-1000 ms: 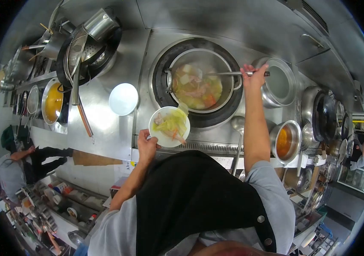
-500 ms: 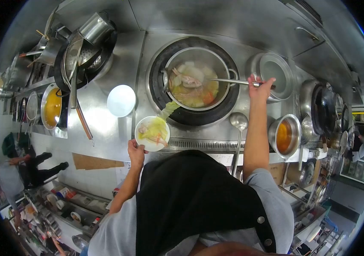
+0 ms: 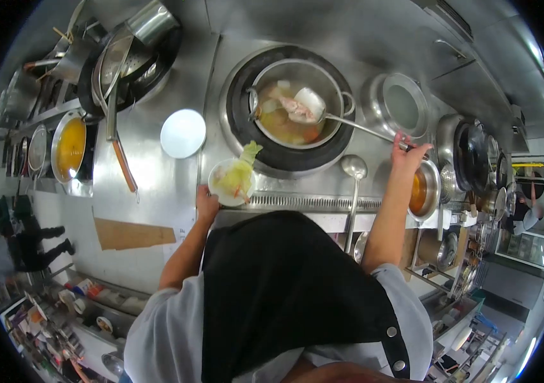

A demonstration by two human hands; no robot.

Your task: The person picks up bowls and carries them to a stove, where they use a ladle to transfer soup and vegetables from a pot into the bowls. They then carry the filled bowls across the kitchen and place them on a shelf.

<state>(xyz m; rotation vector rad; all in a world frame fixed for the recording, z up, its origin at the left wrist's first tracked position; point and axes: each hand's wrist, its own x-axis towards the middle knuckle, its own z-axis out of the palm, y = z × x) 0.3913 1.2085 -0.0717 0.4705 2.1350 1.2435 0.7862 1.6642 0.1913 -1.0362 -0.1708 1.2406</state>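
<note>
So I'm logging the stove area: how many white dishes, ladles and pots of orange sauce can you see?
White dishes: 2, a bowl of food in the left hand and a plate.
Ladles: 2, one in the right hand, one lying.
Orange sauce pots: 2.
Total: 6.

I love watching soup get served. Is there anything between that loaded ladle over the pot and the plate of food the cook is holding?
Nothing visible blocks it. The ladle, held by the right hand, hangs over the pot. The plate, in the left hand, sits by the burner ring; only that ring lies between.
</note>
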